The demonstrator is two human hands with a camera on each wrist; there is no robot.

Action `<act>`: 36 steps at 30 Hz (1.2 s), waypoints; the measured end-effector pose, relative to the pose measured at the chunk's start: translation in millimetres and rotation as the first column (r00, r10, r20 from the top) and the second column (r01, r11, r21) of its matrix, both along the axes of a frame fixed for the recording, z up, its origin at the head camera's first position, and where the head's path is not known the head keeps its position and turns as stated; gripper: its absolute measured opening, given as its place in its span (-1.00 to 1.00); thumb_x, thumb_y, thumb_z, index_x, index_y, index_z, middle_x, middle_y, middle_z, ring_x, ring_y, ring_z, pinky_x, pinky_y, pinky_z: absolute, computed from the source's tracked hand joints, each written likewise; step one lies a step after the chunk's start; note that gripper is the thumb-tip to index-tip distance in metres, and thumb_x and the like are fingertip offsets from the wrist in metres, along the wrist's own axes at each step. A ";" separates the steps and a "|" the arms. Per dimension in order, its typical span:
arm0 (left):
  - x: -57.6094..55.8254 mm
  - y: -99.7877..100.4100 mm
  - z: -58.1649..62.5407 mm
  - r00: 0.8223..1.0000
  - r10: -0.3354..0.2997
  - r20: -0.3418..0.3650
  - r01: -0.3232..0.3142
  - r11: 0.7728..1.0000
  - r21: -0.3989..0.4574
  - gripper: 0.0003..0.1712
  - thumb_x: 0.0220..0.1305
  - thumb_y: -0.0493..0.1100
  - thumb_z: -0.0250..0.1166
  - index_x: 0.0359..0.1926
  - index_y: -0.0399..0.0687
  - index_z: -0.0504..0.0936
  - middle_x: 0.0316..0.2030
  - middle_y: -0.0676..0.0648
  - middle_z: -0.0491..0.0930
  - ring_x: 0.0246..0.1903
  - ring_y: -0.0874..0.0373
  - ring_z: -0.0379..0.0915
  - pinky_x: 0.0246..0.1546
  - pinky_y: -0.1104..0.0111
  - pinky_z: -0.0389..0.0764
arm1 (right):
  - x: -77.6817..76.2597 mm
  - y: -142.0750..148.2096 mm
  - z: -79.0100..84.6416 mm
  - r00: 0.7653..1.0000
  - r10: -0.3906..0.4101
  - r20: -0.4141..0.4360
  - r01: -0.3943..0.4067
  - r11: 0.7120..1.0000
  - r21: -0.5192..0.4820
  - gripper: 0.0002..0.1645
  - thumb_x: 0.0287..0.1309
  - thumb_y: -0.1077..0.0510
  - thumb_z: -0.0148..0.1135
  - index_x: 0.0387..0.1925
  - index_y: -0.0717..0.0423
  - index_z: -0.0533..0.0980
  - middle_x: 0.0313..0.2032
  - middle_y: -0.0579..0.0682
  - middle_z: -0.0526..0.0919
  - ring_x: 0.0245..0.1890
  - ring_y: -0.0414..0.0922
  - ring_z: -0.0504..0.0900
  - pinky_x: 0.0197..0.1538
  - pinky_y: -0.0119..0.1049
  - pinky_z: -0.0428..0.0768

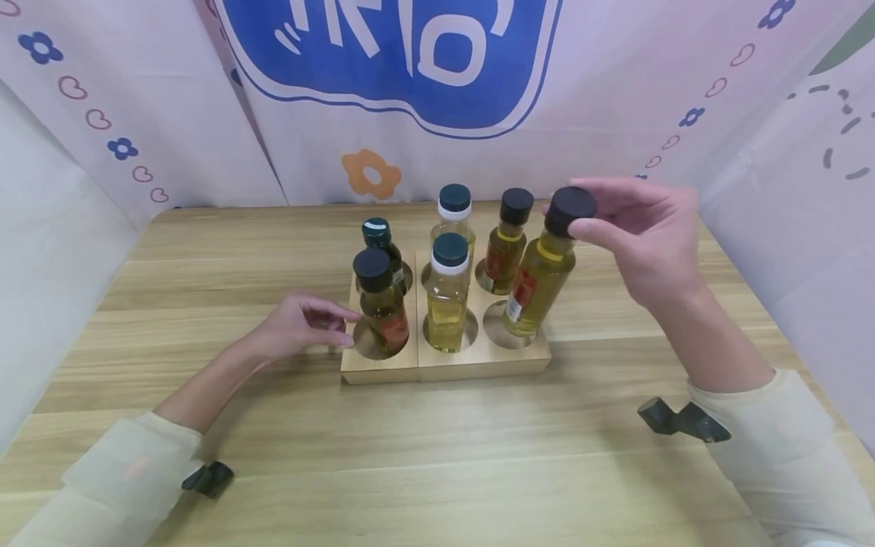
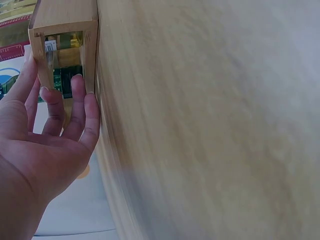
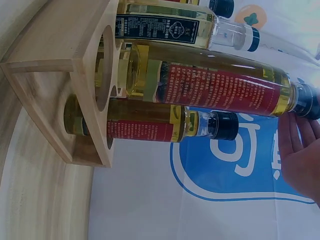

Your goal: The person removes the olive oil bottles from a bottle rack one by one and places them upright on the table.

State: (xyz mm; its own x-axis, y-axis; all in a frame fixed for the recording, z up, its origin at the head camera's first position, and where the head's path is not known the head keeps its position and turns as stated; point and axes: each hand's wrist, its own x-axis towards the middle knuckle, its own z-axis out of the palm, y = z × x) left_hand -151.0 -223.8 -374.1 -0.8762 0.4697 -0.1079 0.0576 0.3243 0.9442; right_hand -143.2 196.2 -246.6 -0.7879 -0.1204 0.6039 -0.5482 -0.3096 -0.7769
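My right hand pinches the black cap of an oil bottle with a red label. The bottle leans, its cap toward the right, with its base at the front right hole of a wooden bottle rack. In the right wrist view this bottle stands higher than the small oil bottle beside it, its base close to the hole's rim. My left hand touches the rack's left end with its fingertips, beside a black-capped bottle. The left wrist view has relaxed fingers at the rack's open side.
Two clear bottles of pale oil with green caps, the front one and the rear one, stand in the rack's middle. A dark green bottle is at back left, a black-capped bottle at back right. A printed cloth hangs behind the wooden table.
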 end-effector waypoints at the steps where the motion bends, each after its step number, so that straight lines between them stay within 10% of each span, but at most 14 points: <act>1: 0.1 0.0 0.1 1.000 0.000 0.002 0.000 1.000 0.000 -0.56 0.12 -0.42 0.54 0.03 -0.49 0.68 -0.15 -0.11 0.79 -0.31 0.24 0.63 -0.26 0.47 0.68 | 0.3 0.2 1.0 1.000 0.010 0.004 -0.010 1.000 -0.017 -0.67 -0.02 0.54 0.52 -0.15 0.48 0.70 -0.27 0.22 0.81 -0.27 0.00 0.83 -0.13 -0.26 0.78; 36: 1.9 -0.6 1.2 1.000 -0.022 -0.007 0.022 1.000 0.002 -0.60 0.18 -0.41 0.50 0.05 -0.47 0.68 -0.08 -0.29 0.75 -0.32 0.19 0.69 -0.32 0.39 0.72 | -11.7 30.9 9.4 1.000 -0.013 0.009 0.015 0.980 -0.198 -0.67 -0.02 0.78 0.18 -0.17 0.68 0.60 -0.26 0.38 0.76 -0.27 0.15 0.82 -0.02 -0.14 0.76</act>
